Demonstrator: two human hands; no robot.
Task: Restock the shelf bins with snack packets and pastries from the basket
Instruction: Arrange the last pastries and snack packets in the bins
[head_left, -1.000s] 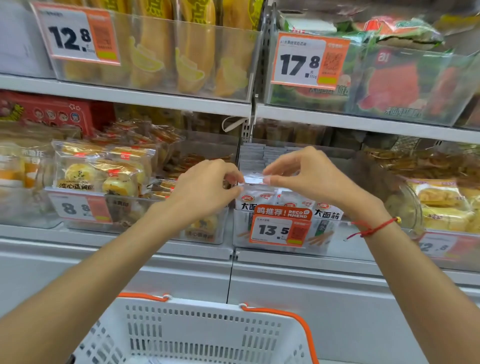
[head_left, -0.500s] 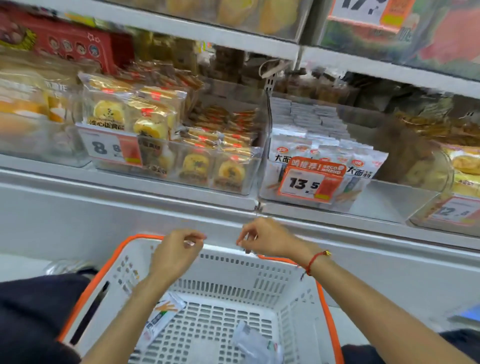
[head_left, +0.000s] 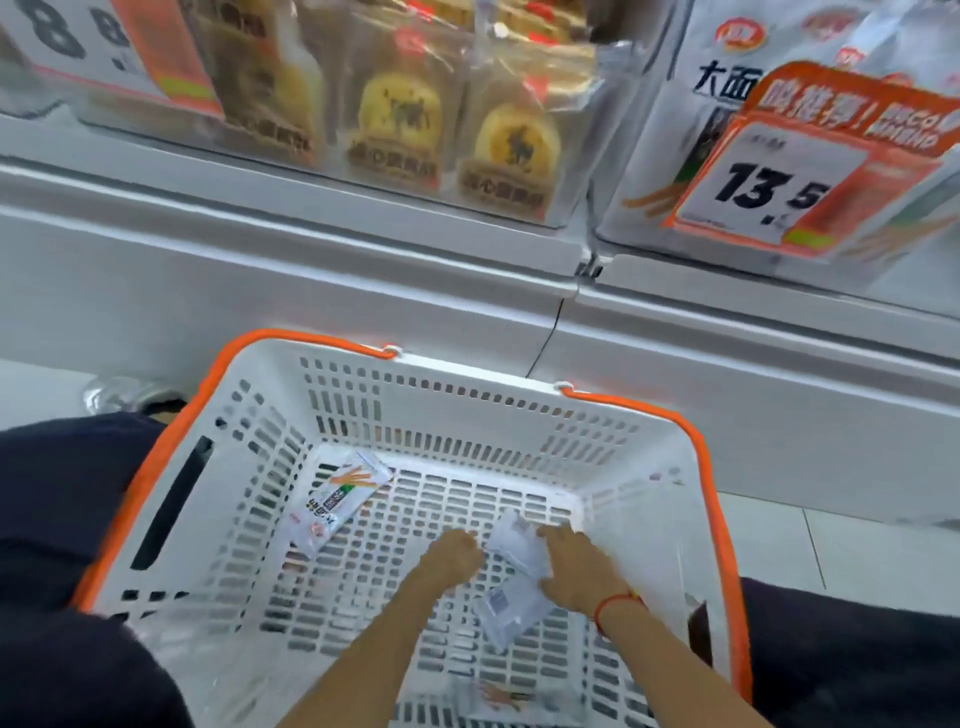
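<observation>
The white basket with an orange rim (head_left: 691, 436) sits low in front of me, between my knees. Both my hands are down inside it. My right hand (head_left: 576, 566) grips a white snack packet (head_left: 517, 545) lying on the basket floor, fingers over its top edge. My left hand (head_left: 452, 553) is at that packet's left edge with its fingers curled; whether it holds the packet is unclear. A second white packet (head_left: 511, 616) lies just below, and a third packet (head_left: 335, 504) lies at the left of the basket floor. Another packet (head_left: 498, 696) shows blurred at the near edge.
Above the basket runs the grey shelf front (head_left: 311, 270). A clear bin of yellow pastries (head_left: 395, 119) stands upper left with an 8.8 tag. A bin of white snack packets (head_left: 654, 156) with an orange 13.5 tag (head_left: 769, 171) stands upper right. My dark-clothed knees flank the basket.
My hands left the 13.5 bin, dropped past the basket's far rim, and now reach the packets on the basket floor. The view has tilted down.
</observation>
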